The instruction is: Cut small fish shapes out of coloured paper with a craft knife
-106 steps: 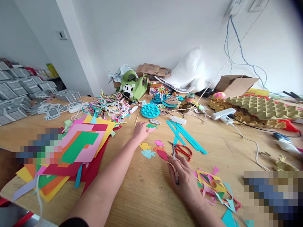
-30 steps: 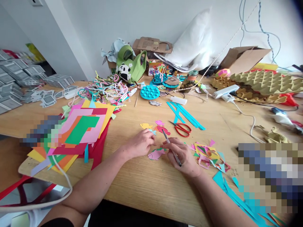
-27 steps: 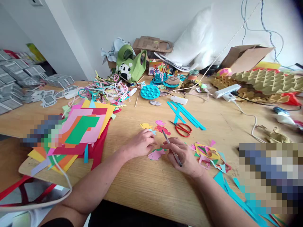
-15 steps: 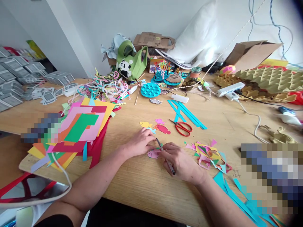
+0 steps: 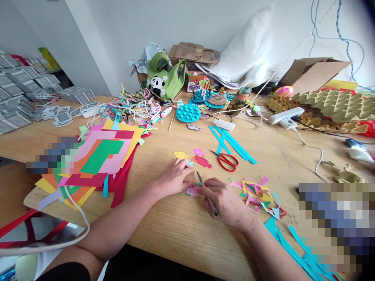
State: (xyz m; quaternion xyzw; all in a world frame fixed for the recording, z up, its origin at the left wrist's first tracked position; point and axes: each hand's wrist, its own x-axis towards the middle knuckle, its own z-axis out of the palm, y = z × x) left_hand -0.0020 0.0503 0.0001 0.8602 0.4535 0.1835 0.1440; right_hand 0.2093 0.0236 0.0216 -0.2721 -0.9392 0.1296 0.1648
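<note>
From the head camera, here's the right hand (image 5: 221, 199) with its fingers pinching one pen (image 5: 200, 179) — its long axis slants across, far end up and left, near end down and right. Lying flat on the worktop (image 5: 158, 148) between the hands is one pink paper fish (image 5: 192, 190), nose pointing left, long axis running roughly side to side, tail end by the right hand's fingers, with green paper (image 5: 198, 183) peeking from beneath. The left hand (image 5: 175, 177) is just beside it, fingers bent — whether they pinch anything, I cannot tell. Just beyond, count five more: one yellow fish (image 5: 180, 155), one magenta fish (image 5: 198, 152) and one red fish (image 5: 202, 161), all nose left, plus one orange and one light blue, both partly covered. To their right, one pair of scissors (image 5: 227, 162), blades pointing up and left.
</note>
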